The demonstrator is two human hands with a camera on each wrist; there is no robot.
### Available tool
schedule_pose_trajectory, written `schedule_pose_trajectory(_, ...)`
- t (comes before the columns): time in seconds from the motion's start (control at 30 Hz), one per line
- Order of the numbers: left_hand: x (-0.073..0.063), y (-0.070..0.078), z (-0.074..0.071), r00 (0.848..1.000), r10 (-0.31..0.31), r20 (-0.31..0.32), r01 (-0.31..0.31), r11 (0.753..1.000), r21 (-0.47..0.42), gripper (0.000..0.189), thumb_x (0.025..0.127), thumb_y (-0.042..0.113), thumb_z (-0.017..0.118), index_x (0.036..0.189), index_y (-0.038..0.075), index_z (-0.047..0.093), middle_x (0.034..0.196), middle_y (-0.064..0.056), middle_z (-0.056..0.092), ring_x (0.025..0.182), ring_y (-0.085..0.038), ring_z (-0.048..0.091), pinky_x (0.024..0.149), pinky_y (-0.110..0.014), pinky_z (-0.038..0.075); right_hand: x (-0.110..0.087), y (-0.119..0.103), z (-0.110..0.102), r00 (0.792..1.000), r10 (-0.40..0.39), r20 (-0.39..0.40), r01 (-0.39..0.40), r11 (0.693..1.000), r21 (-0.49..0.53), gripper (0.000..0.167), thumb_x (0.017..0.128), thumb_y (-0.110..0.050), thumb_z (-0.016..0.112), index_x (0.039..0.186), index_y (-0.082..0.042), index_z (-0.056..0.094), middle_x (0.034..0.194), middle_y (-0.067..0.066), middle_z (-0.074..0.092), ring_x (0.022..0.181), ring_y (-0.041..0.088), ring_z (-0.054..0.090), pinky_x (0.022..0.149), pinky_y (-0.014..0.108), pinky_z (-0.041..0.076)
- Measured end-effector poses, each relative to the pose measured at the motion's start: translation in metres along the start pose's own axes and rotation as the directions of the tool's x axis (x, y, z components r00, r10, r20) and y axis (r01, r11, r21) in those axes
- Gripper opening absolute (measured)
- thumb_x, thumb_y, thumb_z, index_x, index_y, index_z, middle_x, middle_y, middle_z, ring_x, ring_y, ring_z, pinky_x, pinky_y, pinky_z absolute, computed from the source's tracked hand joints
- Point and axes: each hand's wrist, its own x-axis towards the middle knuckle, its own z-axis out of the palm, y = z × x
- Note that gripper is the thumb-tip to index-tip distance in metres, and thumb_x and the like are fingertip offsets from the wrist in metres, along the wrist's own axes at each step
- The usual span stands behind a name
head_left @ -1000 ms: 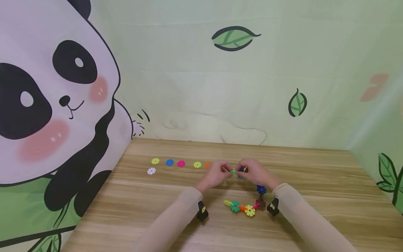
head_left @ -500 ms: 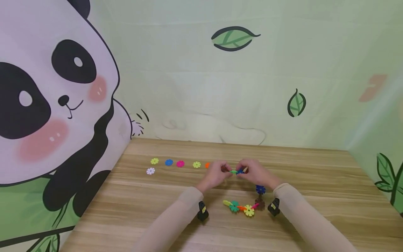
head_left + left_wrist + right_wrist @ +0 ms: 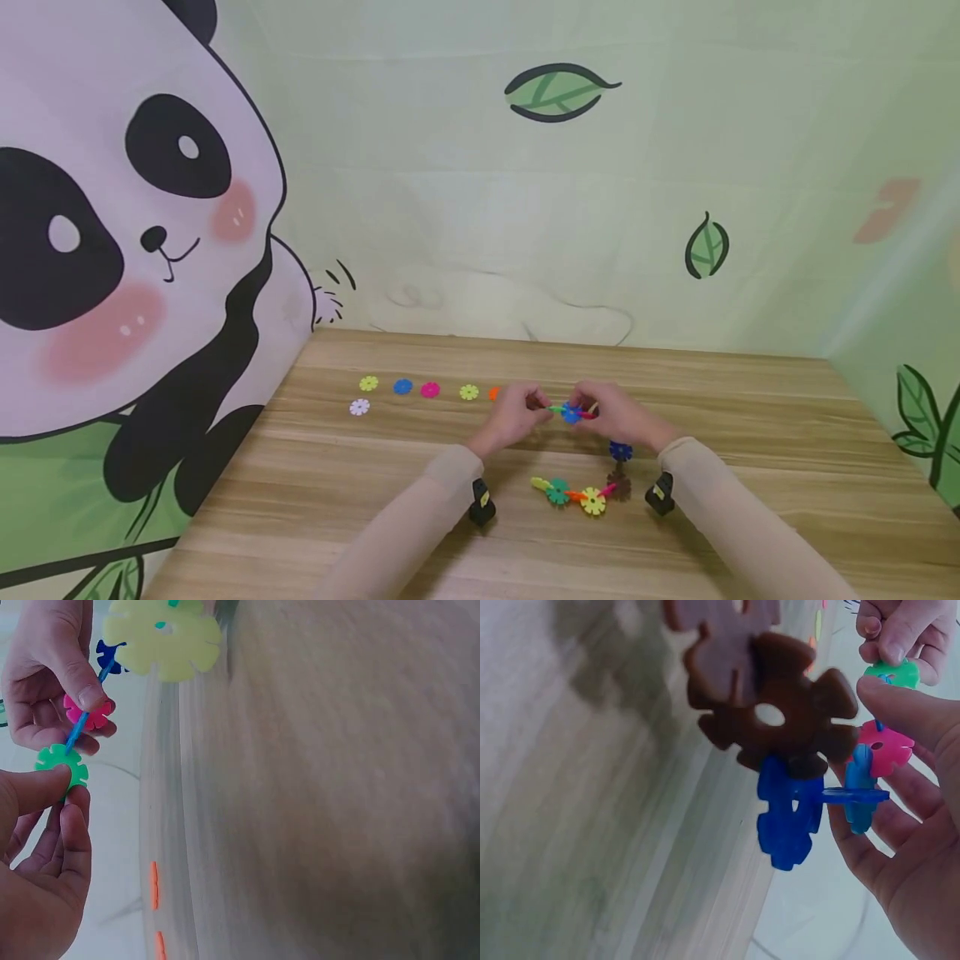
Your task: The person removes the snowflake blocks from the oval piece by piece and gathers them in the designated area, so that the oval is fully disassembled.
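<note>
My left hand (image 3: 519, 417) pinches a green notched flower disc (image 3: 60, 766) between thumb and fingers. A blue disc (image 3: 572, 412) is slotted into its edge. Right beside it, my right hand (image 3: 611, 417) holds the near part of the chain, with its fingers around a pink disc (image 3: 887, 748). The linked chain hangs on from there: a dark blue disc (image 3: 621, 451), a brown disc (image 3: 780, 712), a yellow disc (image 3: 593, 501), a teal disc (image 3: 557, 492) and a pale yellow end disc (image 3: 539, 483). My right fingers partly hide the links they grip.
Loose flower discs lie in a row toward the back left of the wooden table (image 3: 315, 467): yellow (image 3: 368, 383), blue (image 3: 402, 387), pink (image 3: 430, 390), yellow-green (image 3: 468, 392) and orange (image 3: 494, 393). A white one (image 3: 359, 407) lies before them. A panda-printed backdrop (image 3: 420, 167) stands behind.
My right hand has shifted slightly to the right, so the blue disc beside the green one now shows face-on. My left hand stays nearly still.
</note>
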Motion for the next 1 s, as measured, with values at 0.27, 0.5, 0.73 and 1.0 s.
schedule_pose_trajectory(0.27, 0.0005, 0.0, -0.0024, 1.0, 0.01, 0.015, -0.011, 0.999, 0.047, 0.006, 0.085, 0.0, 0.068, 0.087, 0.005, 0.065, 0.085, -0.004, 0.065, 0.08, -0.014, 0.061, 0.067, -0.023, 0.049, 0.0005, 0.0021, 0.001, 1.0, -0.024, -0.007, 0.024, 1.0, -0.021, 0.015, 0.084, -0.009, 0.072, 0.093, -0.013, 0.06, 0.09, -0.003, 0.065, 0.085, 0.014, 0.061, 0.074, 0.031, 0.051)
schedule_pose_trajectory(0.5, 0.0033, 0.0023, -0.0007, 0.997, 0.065, 0.045, -0.07, 0.989, 0.131, 0.008, 0.082, 0.001, 0.071, 0.088, 0.007, 0.07, 0.086, 0.001, 0.066, 0.085, -0.017, 0.061, 0.073, -0.023, 0.049, 0.0034, 0.0006, 0.003, 0.999, -0.032, -0.009, 0.032, 0.999, -0.033, 0.014, 0.085, -0.01, 0.071, 0.092, -0.015, 0.061, 0.09, -0.004, 0.064, 0.085, 0.013, 0.06, 0.074, 0.032, 0.051)
schedule_pose_trajectory(0.73, 0.0036, -0.0004, 0.0003, 0.992, 0.115, 0.041, -0.12, 0.98, 0.155, 0.009, 0.082, 0.0, 0.071, 0.083, 0.008, 0.068, 0.084, 0.002, 0.066, 0.08, -0.01, 0.058, 0.072, -0.02, 0.048, 0.0034, 0.0019, 0.0057, 0.999, -0.038, -0.002, 0.038, 0.999, -0.029, 0.014, 0.085, -0.009, 0.071, 0.091, -0.016, 0.061, 0.088, -0.006, 0.064, 0.084, 0.012, 0.06, 0.073, 0.03, 0.051)
schedule_pose_trajectory(1.0, 0.0026, -0.0025, -0.0001, 0.983, 0.184, 0.023, -0.185, 0.971, 0.151, 0.013, 0.079, -0.005, 0.072, 0.076, 0.006, 0.066, 0.081, 0.0, 0.067, 0.076, -0.01, 0.061, 0.069, -0.019, 0.049, 0.0028, 0.0028, 0.0056, 0.997, -0.079, -0.013, 0.078, 0.996, -0.033, 0.012, 0.084, -0.007, 0.071, 0.09, -0.014, 0.063, 0.087, -0.006, 0.064, 0.083, 0.011, 0.06, 0.072, 0.029, 0.051)
